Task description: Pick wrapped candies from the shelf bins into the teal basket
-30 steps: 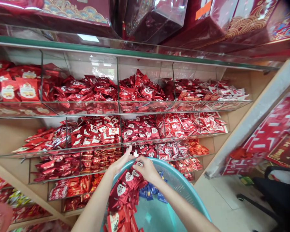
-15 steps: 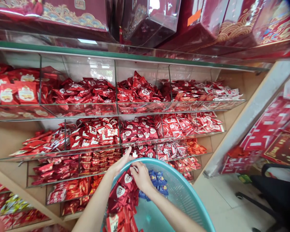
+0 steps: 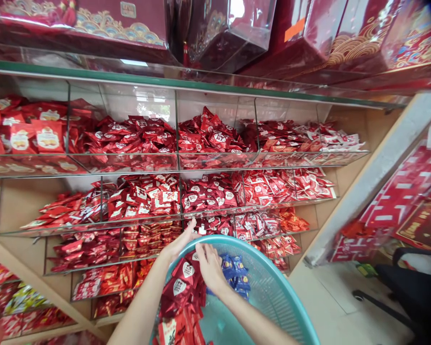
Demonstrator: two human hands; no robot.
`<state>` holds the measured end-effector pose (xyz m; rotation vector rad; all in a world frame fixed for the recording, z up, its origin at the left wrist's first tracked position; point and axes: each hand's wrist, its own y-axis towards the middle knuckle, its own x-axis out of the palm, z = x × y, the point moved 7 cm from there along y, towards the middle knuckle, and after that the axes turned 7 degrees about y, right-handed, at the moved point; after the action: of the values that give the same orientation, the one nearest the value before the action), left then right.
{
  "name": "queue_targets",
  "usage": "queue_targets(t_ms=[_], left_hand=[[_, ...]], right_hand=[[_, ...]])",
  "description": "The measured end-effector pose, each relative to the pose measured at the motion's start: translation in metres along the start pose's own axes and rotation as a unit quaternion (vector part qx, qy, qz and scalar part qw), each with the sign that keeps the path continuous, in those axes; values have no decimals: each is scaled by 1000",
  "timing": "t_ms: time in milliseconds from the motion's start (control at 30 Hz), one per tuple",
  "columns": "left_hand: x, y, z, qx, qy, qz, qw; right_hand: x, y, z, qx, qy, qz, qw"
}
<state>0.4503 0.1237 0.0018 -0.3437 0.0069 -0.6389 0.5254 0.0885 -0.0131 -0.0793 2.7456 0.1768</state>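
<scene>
A round teal plastic basket (image 3: 273,287) sits low in front of me, tipped against the glass shelves. My left hand (image 3: 179,244) rests on its far rim, thumb up and fingers hidden behind the rim. My right hand (image 3: 209,263) is inside the basket, fingers curled onto a heap of dark red candy packets (image 3: 181,287). A few blue packets (image 3: 237,273) lie just right of that hand.
Tiered glass shelves (image 3: 179,165) with dividers hold piles of red packets (image 3: 211,136). Large red gift boxes (image 3: 345,38) stand on the top shelf. A wooden post (image 3: 373,177) and a tiled floor (image 3: 345,306) are at the right, with a dark chair (image 3: 413,282).
My right hand has slid a little left and down across the red packets, uncovering more blue ones. My left hand stays on the rim. The view shifted slightly.
</scene>
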Motion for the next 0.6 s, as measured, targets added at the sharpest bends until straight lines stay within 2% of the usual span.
queue_targets(t_ms=[167, 267, 367, 433, 533, 600], left_hand=[[-1, 0, -4, 4, -24, -8, 1000], [-2, 1, -8, 14, -37, -16, 999], [-4, 2, -10, 12, -41, -18, 999], [-6, 1, -11, 2, -37, -12, 999], [-12, 1, -11, -14, -21, 5, 1000], [-17, 1, -13, -25, -12, 21, 999]], right_hand=[[-19, 6, -7, -21, 3, 28, 999], [-46, 17, -31, -105, -17, 73, 992], [-76, 36, -65, -215, -65, 121, 967], [-91, 54, -84, -255, -122, 132, 950], [-102, 84, -102, -246, -237, 114, 933], [-105, 104, -104, -190, -333, 88, 919]])
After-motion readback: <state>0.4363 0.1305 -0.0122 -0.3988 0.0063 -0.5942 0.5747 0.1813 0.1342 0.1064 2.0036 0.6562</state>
